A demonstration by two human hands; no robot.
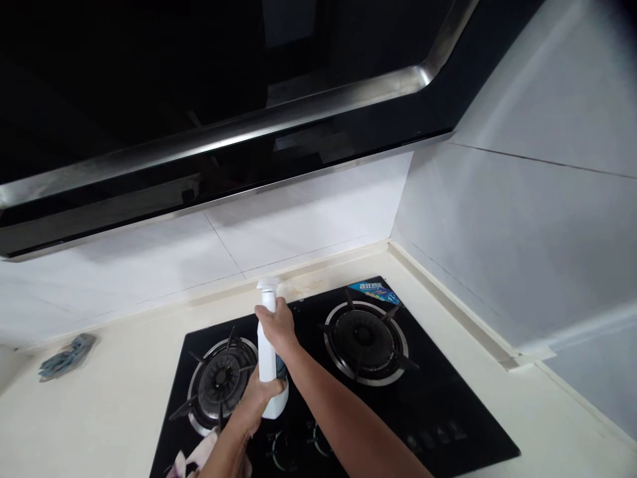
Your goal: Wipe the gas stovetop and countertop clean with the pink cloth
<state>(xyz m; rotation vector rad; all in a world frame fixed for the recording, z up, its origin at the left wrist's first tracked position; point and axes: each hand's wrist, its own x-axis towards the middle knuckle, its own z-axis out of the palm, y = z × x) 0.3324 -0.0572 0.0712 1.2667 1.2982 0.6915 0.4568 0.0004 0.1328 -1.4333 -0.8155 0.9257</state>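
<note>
A white spray bottle [267, 355] is held upright over the black gas stove [432, 398], its nozzle end toward the back wall. Closed round its upper part, just below the spray head, is my right hand [279, 325]. My left hand [261, 393] grips the same bottle near its base, thumb across the front. Below the hands are the left burner [221, 377] and two control knobs, partly hidden by my arms. Under my left forearm a pale cloth with dark marks [202, 453] shows in part.
A black range hood [223, 162] with a metal trim overhangs the stove. The right burner [365, 335] has protruding pan supports. On the cream counter [119, 385] at left lies a crumpled blue-grey cloth [68, 357]. Tiled walls stand behind and at right.
</note>
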